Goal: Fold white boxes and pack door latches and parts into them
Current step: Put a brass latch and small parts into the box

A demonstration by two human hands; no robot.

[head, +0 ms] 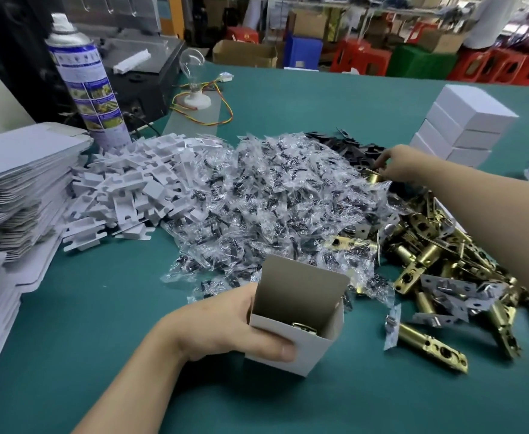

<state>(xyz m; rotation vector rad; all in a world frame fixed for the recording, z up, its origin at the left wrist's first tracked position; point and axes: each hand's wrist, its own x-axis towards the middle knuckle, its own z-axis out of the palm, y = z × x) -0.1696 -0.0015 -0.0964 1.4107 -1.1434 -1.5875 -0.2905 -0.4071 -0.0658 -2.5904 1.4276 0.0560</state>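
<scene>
Left grip wraps the open box; right grip curls over dark plates, hold unclear.

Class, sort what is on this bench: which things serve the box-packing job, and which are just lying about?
For the job: open white box, gripped by the left hand; brass latches; clear parts packets; white inserts; flat box blanks; stacked closed boxes.
Lying about: spray can; light bulb; coloured wires.
</scene>
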